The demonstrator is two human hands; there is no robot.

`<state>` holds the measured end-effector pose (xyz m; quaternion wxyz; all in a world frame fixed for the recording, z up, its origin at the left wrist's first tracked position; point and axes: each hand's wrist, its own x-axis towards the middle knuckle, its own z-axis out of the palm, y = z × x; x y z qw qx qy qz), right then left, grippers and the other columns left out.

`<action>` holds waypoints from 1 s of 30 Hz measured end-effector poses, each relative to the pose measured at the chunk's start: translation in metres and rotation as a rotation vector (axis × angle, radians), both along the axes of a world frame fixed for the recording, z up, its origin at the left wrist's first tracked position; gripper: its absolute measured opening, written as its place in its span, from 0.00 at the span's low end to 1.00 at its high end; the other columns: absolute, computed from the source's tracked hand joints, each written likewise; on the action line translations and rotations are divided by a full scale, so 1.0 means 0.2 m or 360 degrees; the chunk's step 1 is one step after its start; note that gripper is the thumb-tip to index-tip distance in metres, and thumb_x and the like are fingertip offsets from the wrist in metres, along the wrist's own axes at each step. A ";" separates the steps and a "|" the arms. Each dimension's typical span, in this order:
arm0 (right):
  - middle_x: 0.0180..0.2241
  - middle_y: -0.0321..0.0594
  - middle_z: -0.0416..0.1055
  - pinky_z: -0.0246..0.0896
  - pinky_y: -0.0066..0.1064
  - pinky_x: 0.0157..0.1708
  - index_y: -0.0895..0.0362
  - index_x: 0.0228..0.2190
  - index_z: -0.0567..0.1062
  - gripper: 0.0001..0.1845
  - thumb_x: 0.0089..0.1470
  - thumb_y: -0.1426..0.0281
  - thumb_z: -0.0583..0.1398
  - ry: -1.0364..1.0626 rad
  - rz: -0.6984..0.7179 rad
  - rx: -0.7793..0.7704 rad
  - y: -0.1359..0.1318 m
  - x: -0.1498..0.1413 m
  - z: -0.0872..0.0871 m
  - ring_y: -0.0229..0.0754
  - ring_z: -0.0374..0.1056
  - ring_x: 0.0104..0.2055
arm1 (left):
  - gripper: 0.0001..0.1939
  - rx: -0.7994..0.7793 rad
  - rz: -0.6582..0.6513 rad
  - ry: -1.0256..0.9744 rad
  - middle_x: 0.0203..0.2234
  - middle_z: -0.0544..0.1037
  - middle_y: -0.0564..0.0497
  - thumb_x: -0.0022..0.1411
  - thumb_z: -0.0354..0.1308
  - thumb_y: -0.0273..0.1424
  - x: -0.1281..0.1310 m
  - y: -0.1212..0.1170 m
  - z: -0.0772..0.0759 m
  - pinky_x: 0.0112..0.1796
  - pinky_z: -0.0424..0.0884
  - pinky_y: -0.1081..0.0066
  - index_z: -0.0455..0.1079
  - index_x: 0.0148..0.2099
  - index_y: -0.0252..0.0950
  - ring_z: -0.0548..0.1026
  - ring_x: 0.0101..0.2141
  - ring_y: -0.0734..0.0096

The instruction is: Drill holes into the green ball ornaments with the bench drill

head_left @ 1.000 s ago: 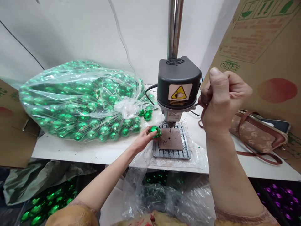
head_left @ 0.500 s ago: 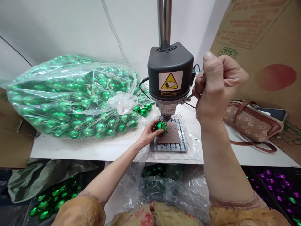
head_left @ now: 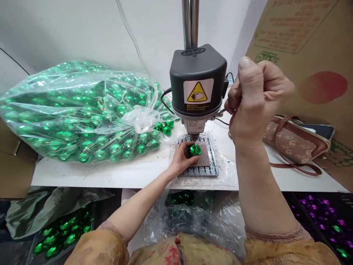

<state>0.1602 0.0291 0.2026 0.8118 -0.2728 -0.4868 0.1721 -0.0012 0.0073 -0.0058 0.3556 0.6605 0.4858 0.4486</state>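
Pinches a green faceted ball in the left hand, directly beneath the drill bit, and clenches the feed lever in the right hand.

Bright, even light in here; the held round, glossy green ball glints, and glare streaks the bulging clear plastic bag, left.
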 end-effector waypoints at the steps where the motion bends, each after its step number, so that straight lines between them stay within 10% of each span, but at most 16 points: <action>1: 0.16 0.25 0.49 0.45 0.22 0.21 0.56 0.18 0.53 0.25 0.58 0.65 0.60 -0.0012 -0.0010 0.0011 -0.01 0.00 0.00 0.22 0.47 0.18 | 0.29 -0.0015 -0.0023 -0.0039 0.47 0.75 0.46 0.50 0.75 0.35 0.00 0.00 -0.01 0.54 0.71 0.56 0.71 0.53 0.40 0.74 0.50 0.56; 13: 0.14 0.27 0.42 0.37 0.28 0.18 0.55 0.17 0.46 0.29 0.58 0.69 0.59 0.0080 -0.0148 0.0387 -0.10 -0.04 -0.20 0.25 0.43 0.15 | 0.28 0.0060 -0.0010 0.0049 0.49 0.74 0.45 0.54 0.73 0.37 0.00 -0.02 0.00 0.56 0.68 0.52 0.70 0.55 0.40 0.73 0.52 0.54; 20: 0.14 0.28 0.43 0.39 0.31 0.17 0.54 0.17 0.44 0.29 0.59 0.60 0.57 -0.0070 -0.0178 0.0198 -0.12 -0.02 -0.26 0.27 0.41 0.15 | 0.28 0.0049 -0.0017 0.0094 0.49 0.73 0.45 0.55 0.73 0.38 0.00 -0.02 0.00 0.54 0.69 0.54 0.70 0.56 0.41 0.73 0.51 0.55; 30: 0.14 0.28 0.45 0.42 0.25 0.16 0.58 0.16 0.46 0.26 0.55 0.74 0.58 -0.0027 -0.0220 0.0562 -0.09 -0.01 -0.33 0.25 0.45 0.15 | 0.27 0.0089 -0.0008 0.0104 0.49 0.73 0.45 0.56 0.72 0.38 0.00 -0.03 0.00 0.54 0.69 0.54 0.69 0.55 0.41 0.73 0.51 0.56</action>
